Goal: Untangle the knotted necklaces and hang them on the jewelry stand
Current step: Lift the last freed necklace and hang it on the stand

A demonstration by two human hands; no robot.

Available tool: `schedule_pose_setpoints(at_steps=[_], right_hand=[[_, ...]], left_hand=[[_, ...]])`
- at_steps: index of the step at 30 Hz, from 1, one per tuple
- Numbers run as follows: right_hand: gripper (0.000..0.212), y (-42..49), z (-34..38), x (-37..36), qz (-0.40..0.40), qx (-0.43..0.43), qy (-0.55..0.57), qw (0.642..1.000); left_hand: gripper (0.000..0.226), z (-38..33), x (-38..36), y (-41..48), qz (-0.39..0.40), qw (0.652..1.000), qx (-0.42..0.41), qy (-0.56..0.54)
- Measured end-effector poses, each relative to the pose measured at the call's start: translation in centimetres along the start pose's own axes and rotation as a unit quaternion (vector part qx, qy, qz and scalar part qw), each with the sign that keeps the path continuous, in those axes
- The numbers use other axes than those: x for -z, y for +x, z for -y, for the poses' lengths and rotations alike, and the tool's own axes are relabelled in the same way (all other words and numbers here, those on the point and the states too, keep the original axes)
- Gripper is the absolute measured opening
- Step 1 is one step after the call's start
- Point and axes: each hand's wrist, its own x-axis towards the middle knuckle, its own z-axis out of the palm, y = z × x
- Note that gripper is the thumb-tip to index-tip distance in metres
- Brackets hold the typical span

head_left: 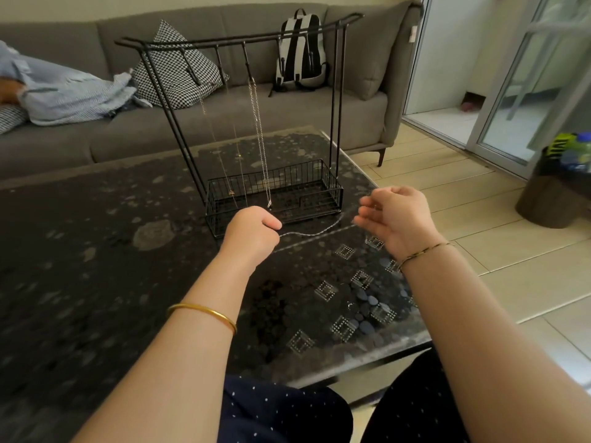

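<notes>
A thin silver chain sags in a shallow curve between the two hands, low in the middle of the frame, just in front of the wire basket at the foot of the jewelry stand and above the dark table. The left hand is closed into a loose fist and pinches one end of the chain between thumb and forefinger. The right hand has its fingers half curled and seems to pinch the other end near the fingertips, though blur there hides the exact hold. No knot shows along the visible length, so the step in hand looks like hanging rather than untangling. Two necklaces already hang from the top bar: a fine gold necklace left of centre and a heavier silver necklace beside it, its lower end dropping toward the basket. To do this well, keep the chain gently taut so that it cannot twist back on itself, lift both ends together above the bar, and choose one of the free pegs toward the upper right. That keeps it apart from the hung strands. Approach from the front, set the loop over the peg, and release one end only when the chain is bearing on it.
</notes>
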Motion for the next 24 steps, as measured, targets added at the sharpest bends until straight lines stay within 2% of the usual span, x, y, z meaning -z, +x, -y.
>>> schedule_pose_setpoints(at_steps=[3,5,6,8,11,14,18,24], right_hand=[[0.019,0.2,-0.1,0.3,-0.013,-0.020,0.012,1.000],[0.020,0.2,-0.1,0.6,-0.008,-0.027,0.004,1.000],[0.020,0.2,-0.1,0.6,-0.003,-0.031,-0.006,0.999],[0.018,0.0,0.0,0.7,0.015,-0.045,-0.031,0.998],[0.015,-0.1,-0.1,0.7,0.056,-0.071,-0.065,0.994],[0.011,-0.2,-0.1,0.6,0.103,-0.095,-0.062,0.988],[0.011,-0.5,0.0,0.1,0.148,-0.100,-0.042,0.983],[0.017,-1.2,0.2,-0.8,0.163,-0.042,-0.062,0.984]], left_hand=[[0.033,0.3,-0.1,0.3,-0.009,0.998,0.034,0.046],[0.018,0.6,-0.2,0.7,-0.020,0.997,0.060,0.053],[0.018,0.7,-0.1,0.8,-0.028,0.997,0.067,0.034],[0.028,0.4,0.0,0.6,-0.018,0.992,0.103,-0.076],[0.024,-0.4,0.6,0.1,0.005,0.958,0.143,-0.248],[0.016,-1.3,1.0,-0.3,0.002,0.936,0.150,-0.319],[0.027,-1.9,0.9,-0.8,0.050,0.947,0.097,-0.302],[0.014,-2.8,-0.1,-1.9,0.155,0.962,-0.018,-0.224]])
